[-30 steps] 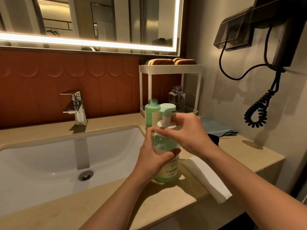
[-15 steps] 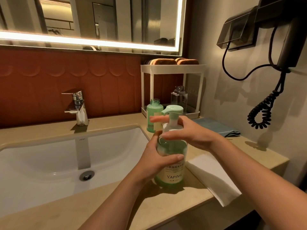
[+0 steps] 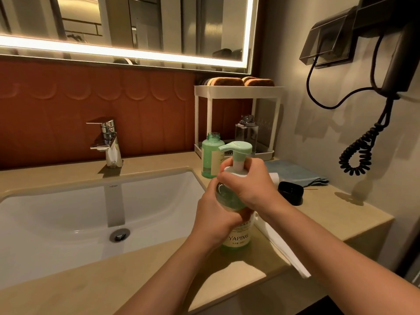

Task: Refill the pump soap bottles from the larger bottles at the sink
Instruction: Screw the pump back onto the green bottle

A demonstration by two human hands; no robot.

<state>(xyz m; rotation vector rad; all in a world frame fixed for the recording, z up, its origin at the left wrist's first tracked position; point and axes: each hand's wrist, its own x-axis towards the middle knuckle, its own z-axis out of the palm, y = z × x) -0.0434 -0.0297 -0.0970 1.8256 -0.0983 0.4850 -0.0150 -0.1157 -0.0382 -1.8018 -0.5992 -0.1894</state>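
two hands work the pump bottle (image 3: 238, 237), upright on the desk (image 3: 318, 214) beside the sink (image 3: 68, 212): left hand (image 3: 218, 220) fingers wrap its body, right hand (image 3: 248, 185) fingers, outstretched a moment ago, now curl round the collar, likely twisting the pump

Left hand (image 3: 217, 215), right hand (image 3: 248, 185) round pump bottle (image 3: 238, 234)

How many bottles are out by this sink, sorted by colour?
Green: 2, the pump bottle and the open bottle behind it.
Clear: 1, the capless bottle in the white rack.
Total: 3.
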